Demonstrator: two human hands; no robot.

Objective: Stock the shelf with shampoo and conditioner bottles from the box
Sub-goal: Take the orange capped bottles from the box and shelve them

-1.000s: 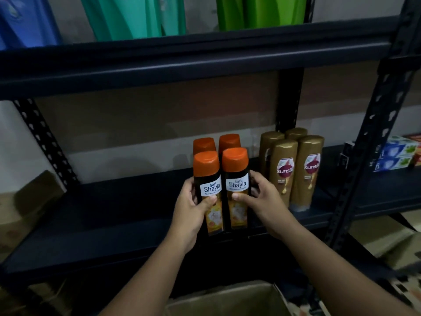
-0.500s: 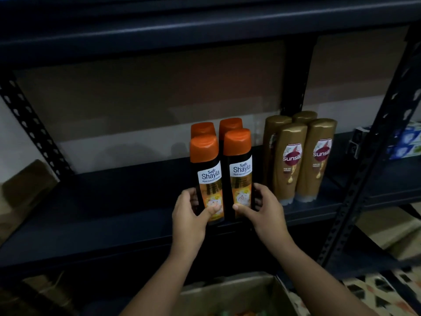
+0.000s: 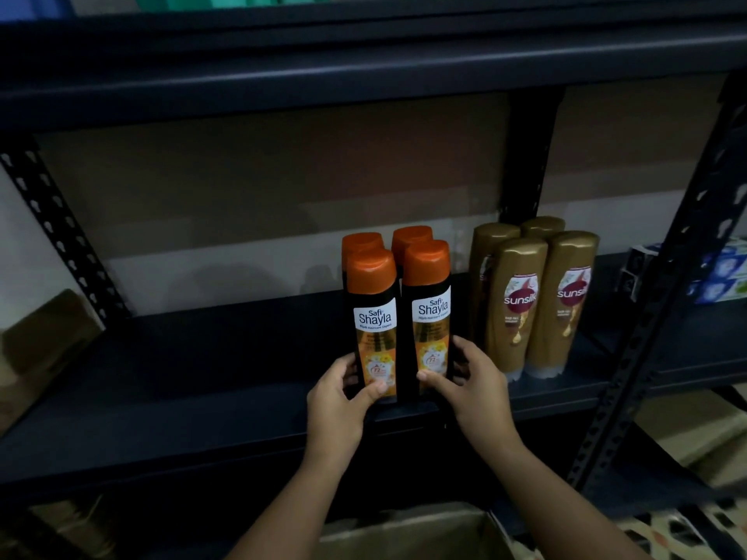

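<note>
Left hand [image 3: 337,402] and right hand [image 3: 471,383], each grip clamped low on a front Safi Shayla bottle [image 3: 374,317], upright at the shelf [image 3: 202,406] front edge. Rigid, probably slick plastic, likely tippy; hold mid-body.

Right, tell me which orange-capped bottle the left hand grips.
The front-left Safi Shayla bottle; the left hand wraps its base, while the right hand holds its front-right neighbour.

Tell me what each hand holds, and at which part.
Left hand grips the left front Shayla bottle, right hand the right front Shayla bottle, both near the base.
</note>
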